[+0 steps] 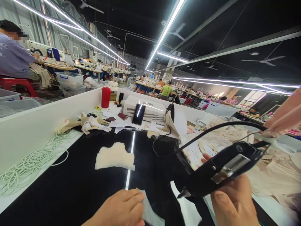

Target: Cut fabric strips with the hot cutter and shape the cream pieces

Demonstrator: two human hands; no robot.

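Note:
My right hand (237, 201) grips a black corded hand tool (204, 179) with a pointed metal tip and a metal plate on its side. Its tip is close to a curved white strip (187, 205) on the black tabletop (70, 179); whether they touch I cannot tell. The fingers of my left hand (122, 207) are curled together over the edge of a pale, thin fabric piece (150, 210) near the front. Farther back lies a cream stack of cut fabric pieces (115, 157). A thick black cable (225, 124) arches near the tool's rear end.
Green-white cord (35, 166) lies in loose coils at left. Behind are a phone (138, 114), a white vented box (150, 106) and a red container (105, 97). Beige fabric (270, 175) heaps up at right. A low white wall (47, 122) borders the table; people sit beyond.

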